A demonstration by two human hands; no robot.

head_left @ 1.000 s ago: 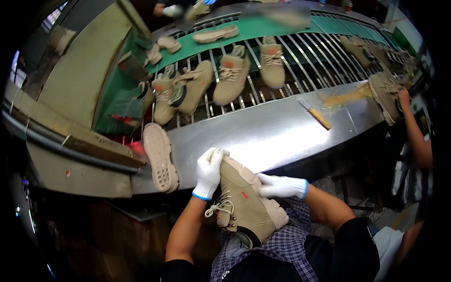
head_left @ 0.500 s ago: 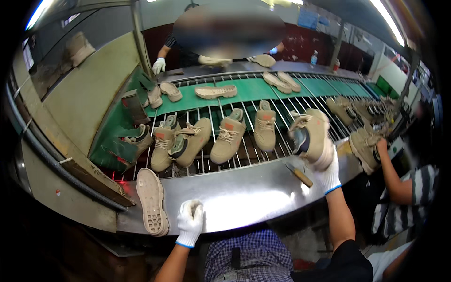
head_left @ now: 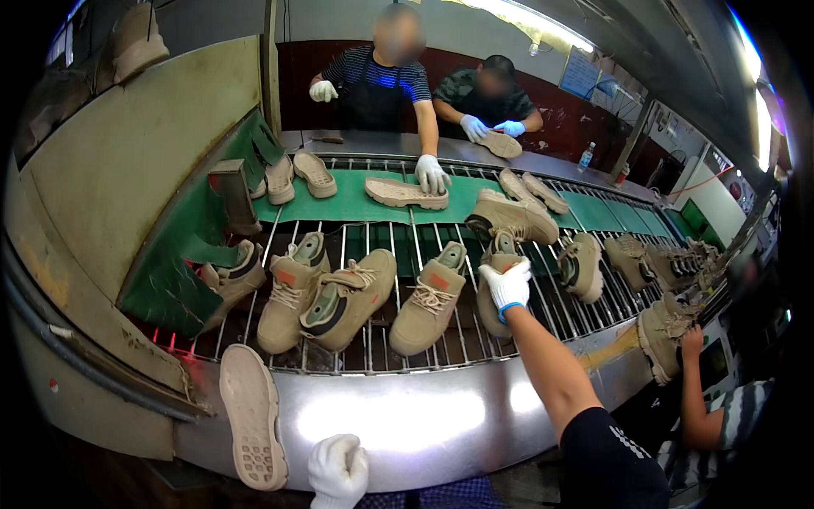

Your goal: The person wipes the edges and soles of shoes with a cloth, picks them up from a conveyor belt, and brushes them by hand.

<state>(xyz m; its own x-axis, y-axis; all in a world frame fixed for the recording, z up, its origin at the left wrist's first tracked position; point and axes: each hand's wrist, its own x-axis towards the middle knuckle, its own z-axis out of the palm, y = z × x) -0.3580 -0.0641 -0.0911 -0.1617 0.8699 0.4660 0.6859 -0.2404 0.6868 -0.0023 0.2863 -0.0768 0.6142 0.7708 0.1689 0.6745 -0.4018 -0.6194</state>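
Observation:
My right hand (head_left: 507,287), in a white glove with a blue cuff, is closed over the upper part of a tan lace-up shoe (head_left: 490,316) standing on the metal-rod rack. The glove covers much of that shoe. Just beyond it, another tan shoe (head_left: 517,217) lies across the rods, toe to the right. My left hand (head_left: 338,468), also gloved in white, rests at the near edge of the steel ledge (head_left: 390,450) with its fingers curled in and nothing seen in them. To its left lies a beige shoe sole (head_left: 253,416), tread up at its near end.
Several tan shoes, including one with an orange patch (head_left: 431,299), stand along the rack. Behind runs a green belt (head_left: 339,185) carrying beige soles. Across it, a person's gloved hand (head_left: 432,174) touches a sole (head_left: 398,193). At right, another person's hand (head_left: 692,341) meets a shoe.
My right hand has let go of the shoe it held up, which now lies on the rack, and has moved left onto another shoe. A person opposite has reached to a sole.

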